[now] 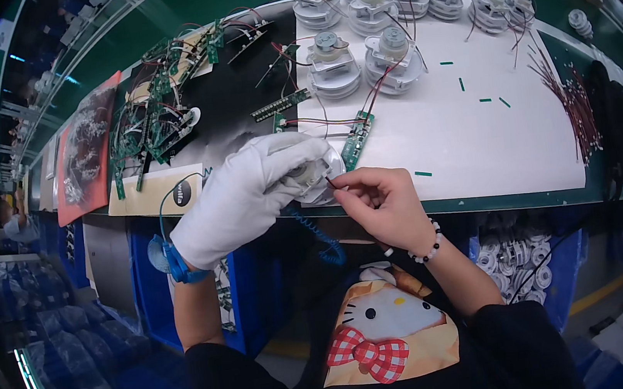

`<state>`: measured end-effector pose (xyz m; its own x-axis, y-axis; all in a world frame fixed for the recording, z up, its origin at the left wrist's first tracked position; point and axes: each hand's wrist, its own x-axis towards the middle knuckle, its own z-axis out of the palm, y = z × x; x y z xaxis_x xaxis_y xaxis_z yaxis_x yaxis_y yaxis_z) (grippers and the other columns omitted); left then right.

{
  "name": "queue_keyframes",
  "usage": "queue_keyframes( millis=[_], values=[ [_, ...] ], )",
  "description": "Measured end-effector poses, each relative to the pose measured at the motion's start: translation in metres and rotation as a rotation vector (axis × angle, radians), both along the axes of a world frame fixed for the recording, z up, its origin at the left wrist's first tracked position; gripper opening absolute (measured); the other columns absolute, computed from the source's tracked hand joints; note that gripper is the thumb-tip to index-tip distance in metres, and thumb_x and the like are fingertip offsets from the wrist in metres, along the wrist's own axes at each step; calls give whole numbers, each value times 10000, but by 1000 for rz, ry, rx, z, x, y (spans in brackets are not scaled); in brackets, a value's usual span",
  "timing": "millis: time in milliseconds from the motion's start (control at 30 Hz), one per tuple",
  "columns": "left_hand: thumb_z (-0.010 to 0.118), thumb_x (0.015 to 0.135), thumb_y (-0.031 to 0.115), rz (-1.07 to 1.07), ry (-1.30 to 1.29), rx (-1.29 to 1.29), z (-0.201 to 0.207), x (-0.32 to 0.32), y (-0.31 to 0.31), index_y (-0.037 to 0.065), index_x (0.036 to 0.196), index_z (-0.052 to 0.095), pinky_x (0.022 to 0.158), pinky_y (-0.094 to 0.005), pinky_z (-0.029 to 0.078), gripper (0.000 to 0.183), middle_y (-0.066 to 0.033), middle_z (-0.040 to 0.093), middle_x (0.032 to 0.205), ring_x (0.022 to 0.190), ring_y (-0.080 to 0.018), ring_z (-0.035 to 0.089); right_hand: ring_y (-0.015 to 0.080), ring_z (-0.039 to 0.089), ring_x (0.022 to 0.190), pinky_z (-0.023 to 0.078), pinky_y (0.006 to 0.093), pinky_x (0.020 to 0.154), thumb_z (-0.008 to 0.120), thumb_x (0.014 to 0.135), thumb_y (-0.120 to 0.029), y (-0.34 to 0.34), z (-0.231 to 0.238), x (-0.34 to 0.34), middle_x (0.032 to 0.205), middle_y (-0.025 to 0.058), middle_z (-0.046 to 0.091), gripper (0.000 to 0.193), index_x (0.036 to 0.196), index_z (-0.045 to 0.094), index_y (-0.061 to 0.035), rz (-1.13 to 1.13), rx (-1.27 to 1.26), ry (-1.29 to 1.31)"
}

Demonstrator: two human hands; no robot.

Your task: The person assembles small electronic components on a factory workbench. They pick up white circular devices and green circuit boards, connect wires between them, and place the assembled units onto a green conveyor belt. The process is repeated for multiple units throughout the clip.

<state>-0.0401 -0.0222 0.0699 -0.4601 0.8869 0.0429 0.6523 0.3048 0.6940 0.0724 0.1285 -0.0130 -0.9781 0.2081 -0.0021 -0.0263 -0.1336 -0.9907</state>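
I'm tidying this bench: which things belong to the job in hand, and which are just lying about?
In the job:
- white round unit, in the gloved left hand
- dark wire, pinched by the right hand
- probably the green circuit board

Apparently lying about:
- small green strips
- red sheet, left

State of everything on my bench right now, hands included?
Left hand: gloved, closed around the white assembly
Right hand: bare, pinching a dark wire
Near circuit board: wires attached
Left-side circuit boards: heaped
Back assemblies: standing upright
Wire bundle: fanned out
Wrist strap: worn
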Motion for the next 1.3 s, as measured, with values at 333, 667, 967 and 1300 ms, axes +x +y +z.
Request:
queue_keyframes(
  millis=[333, 667, 967, 1300],
  values=[
    [588, 820, 21, 2, 96, 30, -10, -3, -3, 53, 1116, 554, 794, -280, 466, 299, -108, 547, 1081, 948, -216, 561, 30, 460, 466, 360, 193, 445, 633, 766, -58, 0, 3, -5, 609, 36, 593, 106, 821, 653, 30, 5, 144, 53],
    [510, 723, -4, -69, 129, 75, -9, -6, -12, 81, 1094, 547, 782, -378, 440, 382, -138, 557, 965, 873, -329, 537, 190, 602, 546, 465, 255, 510, 649, 717, -18, -4, 24, 3, 675, 111, 610, 77, 784, 621, 5, -106, 626, 281],
    [576, 757, 67, 16, 333, 156, -11, 9, -12, 100, 1136, 533, 751, -351, 464, 383, -81, 560, 1024, 903, -288, 551, 240, 584, 592, 460, 282, 525, 641, 676, 87, -14, 40, 5, 719, 121, 592, 136, 793, 604, 29, -253, 789, 495],
    [644, 773, 26, 200, 155, 202, -17, 13, -6, 49, 1178, 525, 693, -278, 471, 423, -93, 612, 985, 802, -183, 586, 157, 515, 509, 405, 247, 491, 592, 771, -27, -10, 14, 0, 650, 102, 542, 52, 768, 590, 24, 8, 364, 86]
  ],
)
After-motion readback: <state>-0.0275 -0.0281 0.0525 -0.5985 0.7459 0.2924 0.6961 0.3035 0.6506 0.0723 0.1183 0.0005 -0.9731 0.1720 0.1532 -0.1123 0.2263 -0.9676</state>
